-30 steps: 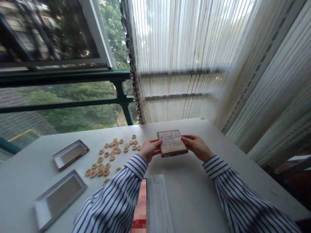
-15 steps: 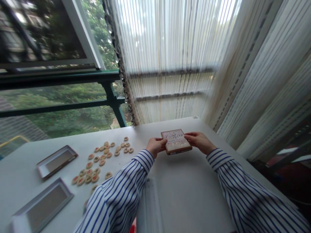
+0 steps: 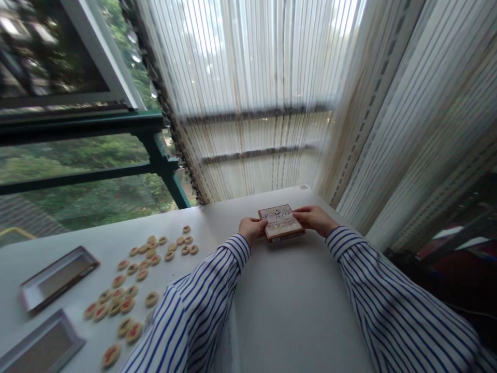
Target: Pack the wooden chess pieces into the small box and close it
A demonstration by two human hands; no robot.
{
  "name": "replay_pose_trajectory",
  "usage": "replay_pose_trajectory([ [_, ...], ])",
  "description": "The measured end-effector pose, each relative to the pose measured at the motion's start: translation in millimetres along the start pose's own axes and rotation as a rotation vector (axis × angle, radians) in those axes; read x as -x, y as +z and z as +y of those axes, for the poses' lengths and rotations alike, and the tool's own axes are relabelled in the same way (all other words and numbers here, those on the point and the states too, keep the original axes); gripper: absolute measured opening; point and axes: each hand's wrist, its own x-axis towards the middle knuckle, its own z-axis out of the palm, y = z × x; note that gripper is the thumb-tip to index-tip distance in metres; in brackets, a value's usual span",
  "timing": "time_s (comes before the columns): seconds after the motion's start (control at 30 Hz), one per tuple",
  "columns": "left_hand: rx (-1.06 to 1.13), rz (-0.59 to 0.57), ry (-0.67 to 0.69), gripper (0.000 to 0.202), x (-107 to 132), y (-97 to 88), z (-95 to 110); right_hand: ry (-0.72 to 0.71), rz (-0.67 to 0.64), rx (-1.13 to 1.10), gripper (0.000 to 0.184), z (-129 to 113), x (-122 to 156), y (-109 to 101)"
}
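A flat square box point(image 3: 280, 220) with a pale patterned top and brown sides rests low over the white table point(image 3: 295, 311), near its far edge. My left hand point(image 3: 252, 228) grips the box's left side with curled fingers. My right hand point(image 3: 315, 218) grips its right side the same way. Both arms are in blue-striped white sleeves.
Several round wooden game discs point(image 3: 143, 269) with red or dark marks lie scattered on the table's left part. Two shallow grey trays point(image 3: 54, 277) point(image 3: 39, 349) lie at the far left. A striped curtain point(image 3: 272, 93) hangs behind the table, with an open window to its left.
Both hands have carried the box farther from me and lower, close to the tabletop. The view has swung to the right, so the discs and trays sit farther left.
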Motion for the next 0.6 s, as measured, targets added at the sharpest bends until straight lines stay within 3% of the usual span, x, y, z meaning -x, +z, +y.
replay_pose_trajectory([
  [0.33, -0.243, 0.077, 0.067, 0.021, -37.1, 7.6, -8.4, 0.007, 0.025, 0.058, 0.008, 1.9, -20.0, -3.9],
  [0.6, -0.511, 0.125, 0.105, 0.023, -46.6, 6.8, -8.0, -0.007, 0.014, 0.117, 0.008, 8.1, -33.4, -4.3],
])
